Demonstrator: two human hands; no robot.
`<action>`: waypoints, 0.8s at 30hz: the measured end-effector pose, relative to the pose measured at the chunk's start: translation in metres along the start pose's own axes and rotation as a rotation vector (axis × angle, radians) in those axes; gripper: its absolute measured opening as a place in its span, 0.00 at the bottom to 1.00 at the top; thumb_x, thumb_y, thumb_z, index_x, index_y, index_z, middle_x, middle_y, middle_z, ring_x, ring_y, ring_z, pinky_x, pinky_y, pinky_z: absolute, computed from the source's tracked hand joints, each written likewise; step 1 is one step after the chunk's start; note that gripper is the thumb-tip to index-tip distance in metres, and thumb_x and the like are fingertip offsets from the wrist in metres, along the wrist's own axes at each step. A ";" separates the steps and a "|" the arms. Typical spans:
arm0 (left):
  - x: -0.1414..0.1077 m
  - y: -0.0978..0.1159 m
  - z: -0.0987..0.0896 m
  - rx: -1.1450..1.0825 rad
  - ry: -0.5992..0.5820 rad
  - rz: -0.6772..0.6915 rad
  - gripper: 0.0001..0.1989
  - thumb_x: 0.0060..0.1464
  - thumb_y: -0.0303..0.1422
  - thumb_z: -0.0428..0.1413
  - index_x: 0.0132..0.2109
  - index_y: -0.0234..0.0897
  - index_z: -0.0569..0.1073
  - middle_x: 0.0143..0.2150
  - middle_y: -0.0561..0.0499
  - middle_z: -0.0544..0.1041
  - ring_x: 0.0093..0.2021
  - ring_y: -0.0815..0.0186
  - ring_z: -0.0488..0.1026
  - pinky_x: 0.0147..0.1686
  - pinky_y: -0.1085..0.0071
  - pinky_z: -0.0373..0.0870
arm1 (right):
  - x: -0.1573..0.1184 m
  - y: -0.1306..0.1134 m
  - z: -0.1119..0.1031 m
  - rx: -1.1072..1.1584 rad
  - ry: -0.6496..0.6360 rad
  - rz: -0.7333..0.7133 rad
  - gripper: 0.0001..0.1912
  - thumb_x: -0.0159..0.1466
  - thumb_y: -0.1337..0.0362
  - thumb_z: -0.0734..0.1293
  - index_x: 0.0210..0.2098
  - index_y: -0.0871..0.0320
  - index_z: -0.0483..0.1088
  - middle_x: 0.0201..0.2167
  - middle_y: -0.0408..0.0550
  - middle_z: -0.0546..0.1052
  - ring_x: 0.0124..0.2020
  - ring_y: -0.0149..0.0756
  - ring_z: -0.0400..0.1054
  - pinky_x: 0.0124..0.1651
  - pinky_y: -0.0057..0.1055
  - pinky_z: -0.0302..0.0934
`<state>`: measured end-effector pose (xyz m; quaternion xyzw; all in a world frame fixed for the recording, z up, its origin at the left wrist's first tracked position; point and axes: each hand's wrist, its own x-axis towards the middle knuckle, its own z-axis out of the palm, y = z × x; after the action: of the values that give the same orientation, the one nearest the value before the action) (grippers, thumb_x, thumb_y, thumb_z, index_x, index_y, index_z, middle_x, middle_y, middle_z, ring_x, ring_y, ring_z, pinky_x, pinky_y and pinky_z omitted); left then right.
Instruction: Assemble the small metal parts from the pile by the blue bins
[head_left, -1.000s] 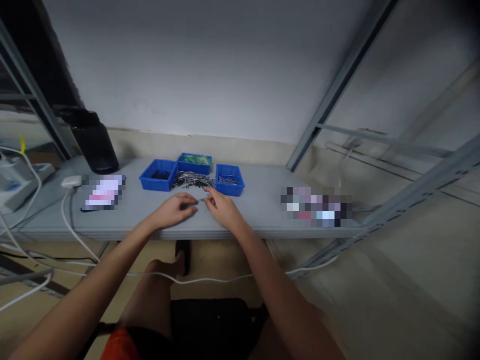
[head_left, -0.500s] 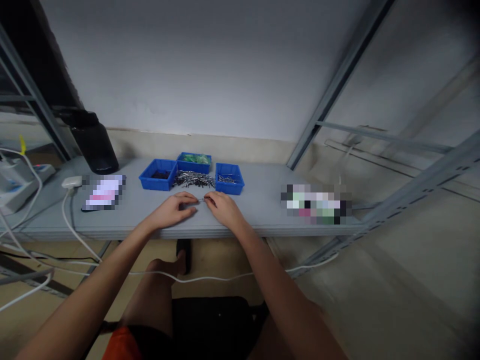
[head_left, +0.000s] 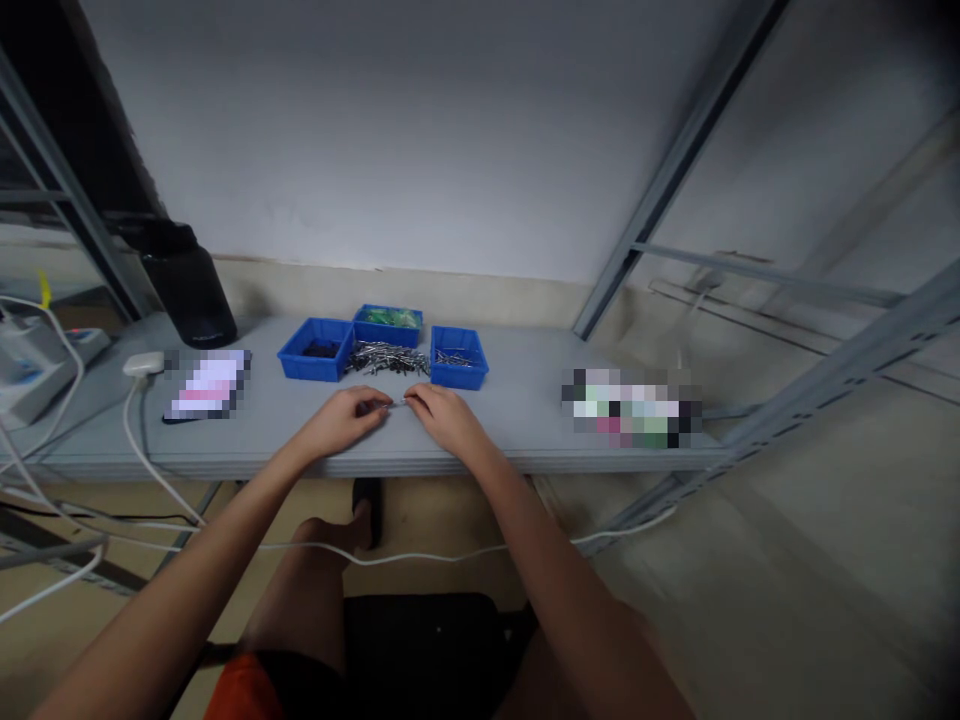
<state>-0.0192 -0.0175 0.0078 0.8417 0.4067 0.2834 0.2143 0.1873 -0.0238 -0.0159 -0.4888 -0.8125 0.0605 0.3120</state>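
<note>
Between my two hands, just above the front part of the grey shelf [head_left: 517,420], is a small slim metal piece [head_left: 398,403], too small to name more exactly. My right hand [head_left: 446,415] pinches its right end between thumb and fingertips. The fingers and thumb of my left hand [head_left: 345,420] close around its left end. Beyond the hands lies a loose pile of thin, shiny metal pieces [head_left: 386,357] with dark ends. Blue bins stand around it: the left bin [head_left: 311,371] holds small dark parts, the right bin [head_left: 460,378] slender metal parts, the rear bin [head_left: 390,335] green packets.
A black bottle [head_left: 191,290], a phone [head_left: 210,385] and a white charger [head_left: 144,364] with cables are to the left. A blurred-out item [head_left: 630,408] lies on the right. Metal uprights [head_left: 667,190] frame the shelf, and a white cable [head_left: 420,557] hangs below its front edge.
My left thumb and fingers have come together on the metal piece, where they were apart before. My right hand has shifted slightly to the left, still pinching.
</note>
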 end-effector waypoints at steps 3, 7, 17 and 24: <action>0.000 0.000 0.000 -0.018 -0.004 0.001 0.13 0.56 0.35 0.52 0.42 0.36 0.77 0.41 0.47 0.80 0.41 0.62 0.75 0.45 0.65 0.71 | -0.001 0.000 0.000 0.008 -0.001 -0.023 0.09 0.70 0.67 0.60 0.42 0.55 0.72 0.41 0.49 0.78 0.43 0.36 0.71 0.47 0.31 0.62; -0.001 0.000 -0.001 -0.033 -0.008 -0.002 0.10 0.55 0.34 0.52 0.39 0.36 0.75 0.36 0.49 0.79 0.37 0.64 0.74 0.42 0.67 0.71 | -0.001 -0.001 -0.001 0.018 -0.011 -0.053 0.10 0.70 0.66 0.59 0.42 0.55 0.72 0.40 0.48 0.78 0.42 0.36 0.71 0.47 0.31 0.62; 0.001 -0.003 0.001 0.055 0.021 0.020 0.08 0.57 0.33 0.48 0.37 0.37 0.70 0.36 0.49 0.76 0.37 0.63 0.72 0.42 0.65 0.69 | -0.003 -0.004 -0.003 0.047 -0.019 -0.097 0.10 0.70 0.64 0.60 0.44 0.56 0.73 0.41 0.49 0.78 0.43 0.36 0.71 0.49 0.32 0.61; 0.002 -0.008 0.004 0.069 0.089 0.045 0.05 0.59 0.32 0.46 0.36 0.38 0.65 0.36 0.47 0.73 0.37 0.62 0.70 0.42 0.64 0.68 | -0.002 -0.002 0.000 0.053 -0.004 -0.113 0.09 0.70 0.64 0.62 0.43 0.56 0.73 0.39 0.48 0.78 0.41 0.35 0.70 0.46 0.31 0.62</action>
<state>-0.0202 -0.0121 0.0008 0.8439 0.4066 0.3111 0.1602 0.1866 -0.0261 -0.0163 -0.4336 -0.8375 0.0651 0.3262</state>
